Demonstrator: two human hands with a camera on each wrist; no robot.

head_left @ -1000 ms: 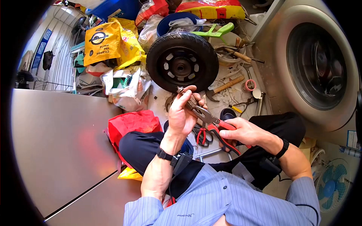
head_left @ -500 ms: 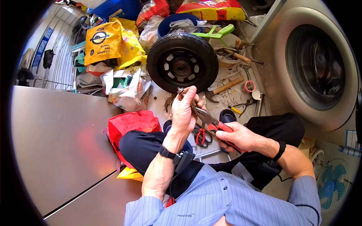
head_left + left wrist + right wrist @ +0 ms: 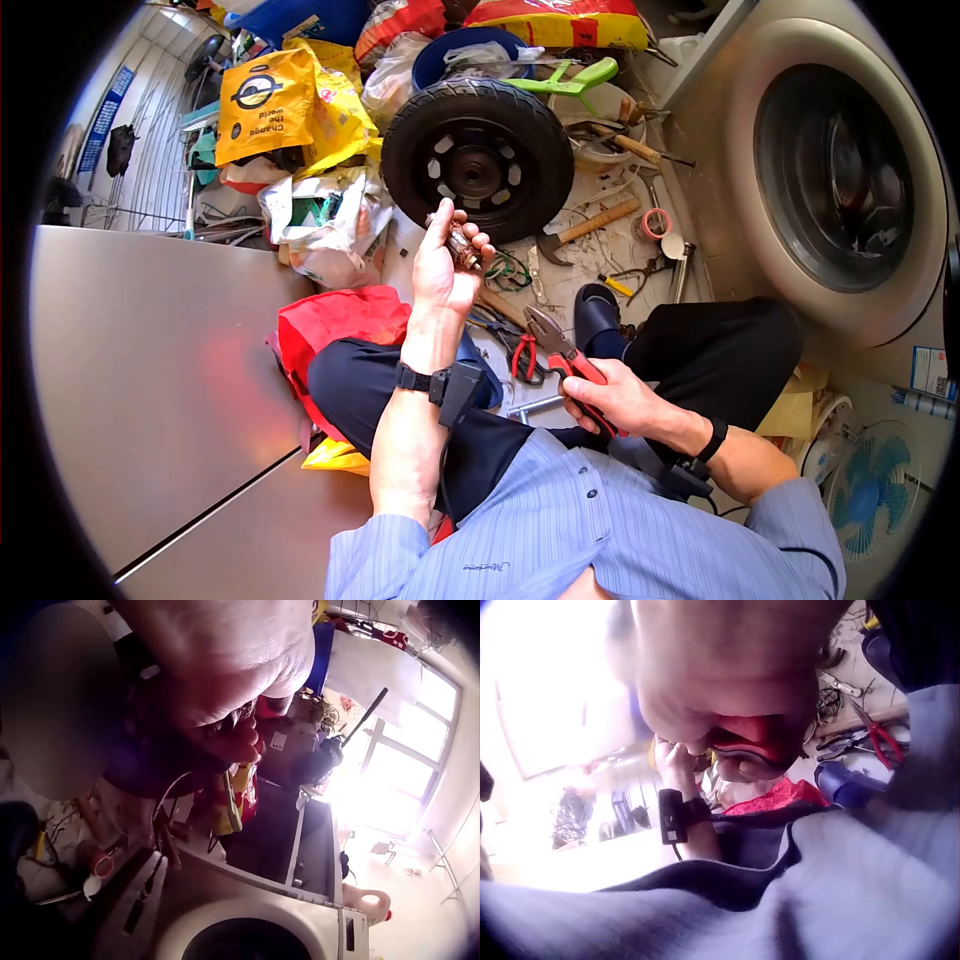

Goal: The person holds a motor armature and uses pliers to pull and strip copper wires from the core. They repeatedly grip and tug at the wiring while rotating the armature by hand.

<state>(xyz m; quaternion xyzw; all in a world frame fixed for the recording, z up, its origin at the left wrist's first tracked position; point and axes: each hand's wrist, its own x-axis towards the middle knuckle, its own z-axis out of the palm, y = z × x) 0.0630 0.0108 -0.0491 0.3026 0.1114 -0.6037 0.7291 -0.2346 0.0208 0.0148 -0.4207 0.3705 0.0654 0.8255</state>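
In the head view my left hand [image 3: 437, 285] is raised in front of the wheel, palm up, with fingers and thumb round a small rusty metal part [image 3: 463, 248] that has a bright tip. My right hand [image 3: 628, 397] grips combination pliers [image 3: 558, 345] by their red-and-black handles, lower and to the right, apart from the rusty part. The left wrist view shows the left hand [image 3: 232, 656] from close by, its fingers hiding most of the part. Over in the right wrist view, a red handle [image 3: 750, 729] shows inside the right hand [image 3: 727, 675].
A black-tyred wheel [image 3: 405, 150] stands ahead. Right of it lie a hammer [image 3: 605, 222] and a roll of tape [image 3: 656, 224]. More red-handled pliers [image 3: 524, 358] lie between the legs. A washing machine [image 3: 745, 150] stands right, a red bag [image 3: 335, 325] left.
The pliers' jaws were at the rusty part and are now away from it. My left hand has moved left and turned palm up; the right hand has drawn back a little with the pliers.
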